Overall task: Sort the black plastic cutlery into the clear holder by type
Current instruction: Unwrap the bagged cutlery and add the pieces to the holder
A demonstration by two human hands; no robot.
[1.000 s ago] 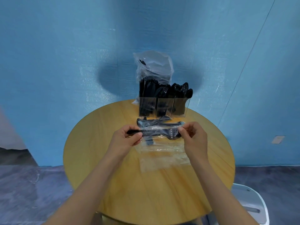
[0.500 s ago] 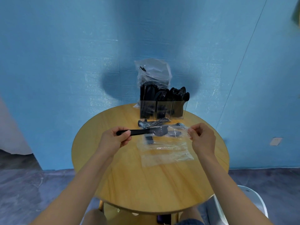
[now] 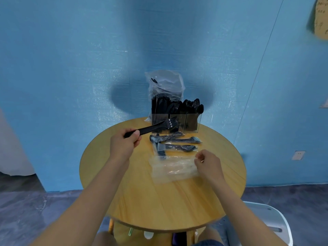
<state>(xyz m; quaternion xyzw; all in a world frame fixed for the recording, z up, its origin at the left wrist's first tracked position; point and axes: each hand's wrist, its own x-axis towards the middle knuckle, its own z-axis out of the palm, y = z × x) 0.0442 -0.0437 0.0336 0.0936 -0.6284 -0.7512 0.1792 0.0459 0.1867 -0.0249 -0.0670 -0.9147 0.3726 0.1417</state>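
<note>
Left hand (image 3: 122,145) grips glossy black fork (image 3: 156,126); right hand (image 3: 207,163) pinches crinkled clear wrapper (image 3: 173,168)

We have a single view, from a wide-angle camera worn on the head, looking forward and down. It sits above the near edge of the round pale wooden table (image 3: 134,197), close enough that both bare forearms run up from the bottom corners. The blue textured wall (image 3: 71,68) fills the upper half, facing us, bowed by the lens. We have no second view to compare.
</note>
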